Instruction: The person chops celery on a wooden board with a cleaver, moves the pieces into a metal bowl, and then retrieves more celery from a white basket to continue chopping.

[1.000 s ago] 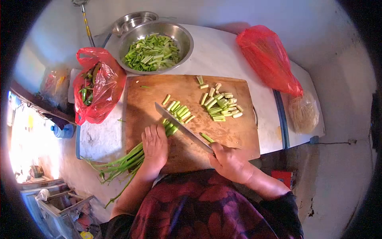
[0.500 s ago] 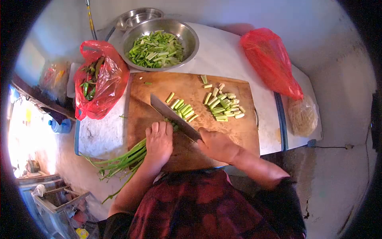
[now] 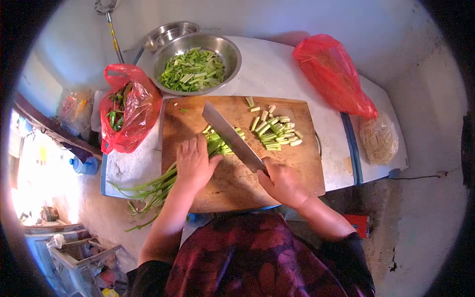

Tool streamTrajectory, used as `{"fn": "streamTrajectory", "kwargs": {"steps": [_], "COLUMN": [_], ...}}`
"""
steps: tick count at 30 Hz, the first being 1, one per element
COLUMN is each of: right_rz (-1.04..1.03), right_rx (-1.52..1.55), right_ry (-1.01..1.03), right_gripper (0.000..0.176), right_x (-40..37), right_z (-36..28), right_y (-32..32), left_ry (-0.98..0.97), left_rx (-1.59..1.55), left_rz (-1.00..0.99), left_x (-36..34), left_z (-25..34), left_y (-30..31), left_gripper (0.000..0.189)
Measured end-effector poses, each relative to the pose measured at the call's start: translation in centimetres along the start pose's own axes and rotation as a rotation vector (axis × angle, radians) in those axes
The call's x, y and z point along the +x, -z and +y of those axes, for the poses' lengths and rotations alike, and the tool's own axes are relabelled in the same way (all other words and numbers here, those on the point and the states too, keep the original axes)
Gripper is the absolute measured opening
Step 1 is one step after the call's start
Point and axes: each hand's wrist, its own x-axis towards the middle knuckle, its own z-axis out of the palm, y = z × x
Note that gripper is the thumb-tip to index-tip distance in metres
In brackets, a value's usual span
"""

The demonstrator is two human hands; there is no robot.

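My right hand (image 3: 283, 184) is wrapped round the handle of a cleaver (image 3: 232, 137), its blade pointing up and left over the wooden cutting board (image 3: 237, 185). On the board's left part, my left hand (image 3: 194, 162) presses on a bunch of long green stalks (image 3: 151, 187), thumb spread to the right. The stalks trail off the board's left front edge. Cut green pieces (image 3: 236, 132) lie beyond my left hand, partly hidden by the blade. A second pile of cut pieces (image 3: 278, 131) sits right of the cleaver.
Behind the board stands a steel bowl (image 3: 233, 62) of chopped greens, with another steel bowl (image 3: 170, 30) behind it. A red bag (image 3: 141, 106) with peppers is at left. Another red bag (image 3: 334, 74) and a clear bag of noodle-like strands (image 3: 378, 141) lie at right on the white table (image 3: 264, 62).
The cleaver has lifted away from the stalks and moved right with my right hand. My left hand has spread its thumb and shifted slightly up the stalks. The view has shifted a little.
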Motion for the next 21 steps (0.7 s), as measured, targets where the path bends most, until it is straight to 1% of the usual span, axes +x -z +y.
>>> {"fn": "streamTrajectory", "kwargs": {"steps": [3,6,7,10,11,14,17,21], "right_rz": [-0.007,-0.056,-0.067,-0.107,-0.125,-0.192,-0.267,-0.289], "right_rx": [-0.018,-0.002,-0.017,-0.062,-0.076,-0.109,-0.116,-0.077], "right_ry": [0.026,0.063,0.081,0.116,0.119,0.101,0.088,0.140], "right_gripper": [0.020,0.019,0.019,0.020,0.021,0.023,0.024,0.024], "right_x": [-0.7,-1.2,-1.1,-0.7,-0.5,0.2,1.5,4.0], "right_z": [-0.6,-1.8,-2.2,-2.9,-2.9,-1.9,-1.1,-1.7], "right_y": [0.6,1.6,1.7,1.6,1.4,0.1,0.0,-0.2], "left_ry": [-0.053,-0.007,0.038,0.074,0.056,0.057,-0.033,-0.047], "left_rx": [-0.010,0.075,0.048,0.070,0.124,0.075,0.074,0.029], "left_rz": [-0.014,-0.101,-0.176,-0.171,-0.146,-0.092,-0.032,-0.045], "left_x": [-1.6,-4.0,-4.5,-5.2,-5.4,-5.6,-5.8,-5.9], "left_z": [-1.8,-3.6,-3.6,-2.8,-2.4,-2.5,-3.0,-3.5], "left_y": [2.8,2.1,2.2,1.1,1.1,0.1,-0.7,-1.0], "left_gripper": [0.086,0.092,0.089,0.081,0.073,0.062,0.054,0.053]}}
